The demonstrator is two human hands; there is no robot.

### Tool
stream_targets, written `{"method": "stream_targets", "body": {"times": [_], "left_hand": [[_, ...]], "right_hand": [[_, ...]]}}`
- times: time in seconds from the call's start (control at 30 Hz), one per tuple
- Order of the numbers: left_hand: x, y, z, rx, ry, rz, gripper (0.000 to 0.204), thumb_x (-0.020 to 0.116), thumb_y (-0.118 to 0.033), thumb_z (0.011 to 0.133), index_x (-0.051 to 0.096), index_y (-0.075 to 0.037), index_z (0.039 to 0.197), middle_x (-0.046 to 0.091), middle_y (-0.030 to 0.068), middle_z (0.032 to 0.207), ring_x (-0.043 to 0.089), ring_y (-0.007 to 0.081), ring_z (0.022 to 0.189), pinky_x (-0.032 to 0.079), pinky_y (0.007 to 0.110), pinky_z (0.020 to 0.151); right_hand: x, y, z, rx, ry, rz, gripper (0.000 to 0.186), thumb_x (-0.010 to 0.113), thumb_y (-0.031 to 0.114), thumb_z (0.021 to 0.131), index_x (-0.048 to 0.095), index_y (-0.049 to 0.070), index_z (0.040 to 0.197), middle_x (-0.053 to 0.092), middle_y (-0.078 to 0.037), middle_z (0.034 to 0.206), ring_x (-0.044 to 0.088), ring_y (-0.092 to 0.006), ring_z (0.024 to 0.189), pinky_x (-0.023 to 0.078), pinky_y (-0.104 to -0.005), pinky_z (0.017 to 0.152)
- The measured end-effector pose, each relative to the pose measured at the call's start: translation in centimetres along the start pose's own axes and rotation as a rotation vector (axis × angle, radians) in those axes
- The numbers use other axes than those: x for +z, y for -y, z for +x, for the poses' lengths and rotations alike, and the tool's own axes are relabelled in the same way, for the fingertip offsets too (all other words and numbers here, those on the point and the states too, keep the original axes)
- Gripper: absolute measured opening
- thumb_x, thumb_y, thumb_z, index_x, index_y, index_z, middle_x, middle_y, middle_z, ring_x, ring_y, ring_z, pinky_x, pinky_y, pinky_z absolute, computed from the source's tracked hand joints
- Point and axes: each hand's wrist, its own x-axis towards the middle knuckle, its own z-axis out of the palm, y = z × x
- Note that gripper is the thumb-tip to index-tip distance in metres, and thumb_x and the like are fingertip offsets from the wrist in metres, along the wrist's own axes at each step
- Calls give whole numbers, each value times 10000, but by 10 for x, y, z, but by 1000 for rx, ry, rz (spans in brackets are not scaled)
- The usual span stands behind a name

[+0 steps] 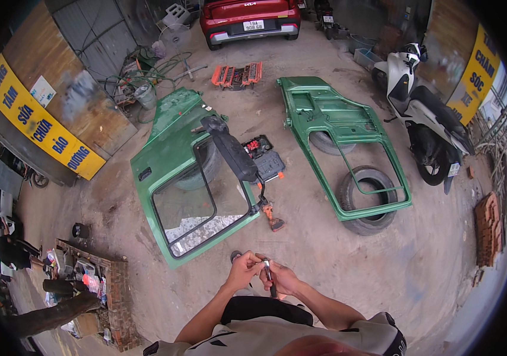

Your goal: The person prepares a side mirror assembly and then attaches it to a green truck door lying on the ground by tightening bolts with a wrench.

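Note:
My right hand (284, 279) is closed on a hand tool (267, 270) with a shiny metal upper end and a dark handle, held upright at the lower middle. My left hand (243, 270) is closed, its fingertips pinched at the tool's upper end; what exactly they grip is too small to tell. Beyond them lies a green vehicle door (146, 184) with glass and a black mirror (229, 148), an orange cordless power tool (272, 219) beside it. An open dark tool case (268, 166) lies by the mirror. A second green door (301, 101), without glass, rests on tires (354, 219).
An open orange toolbox (235, 74) stands behind the doors, near a red car (253, 18). A scooter (419, 118) is at right, above stacked bricks (488, 228). Hoses and a bucket (145, 98) lie at back left. A brick bin (120, 296) and a person (13, 252) are at lower left.

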Motion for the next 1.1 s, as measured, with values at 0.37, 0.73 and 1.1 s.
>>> {"method": "stream_targets", "body": {"times": [0.37,0.73,1.1], "left_hand": [[-139,6,94,-233,-197,-519,140,609,-219,1016,539,-117,950,591,28,725,481,97,552,340,228,508],[-268,115,27,-452,-534,-149,433,585,-376,1027,542,-91,1350,732,87,1061,676,145,779,482,262,666],[-146,265,-59,-941,-314,259,681,658,-432,916,464,-92,1474,511,269,1437,493,401,1332,395,469,1109]], "right_hand": [[60,54,145,-281,-249,-519,549,597,43,988,399,-10,1498,613,-27,816,595,-113,718,494,-260,666],[-13,2,333,360,-432,-646,86,653,112,942,618,51,991,661,-38,848,606,-107,611,505,-259,529],[-300,-36,484,387,-905,-1520,333,445,261,955,647,69,1137,691,-238,1141,669,-410,1085,551,-499,885]]}}
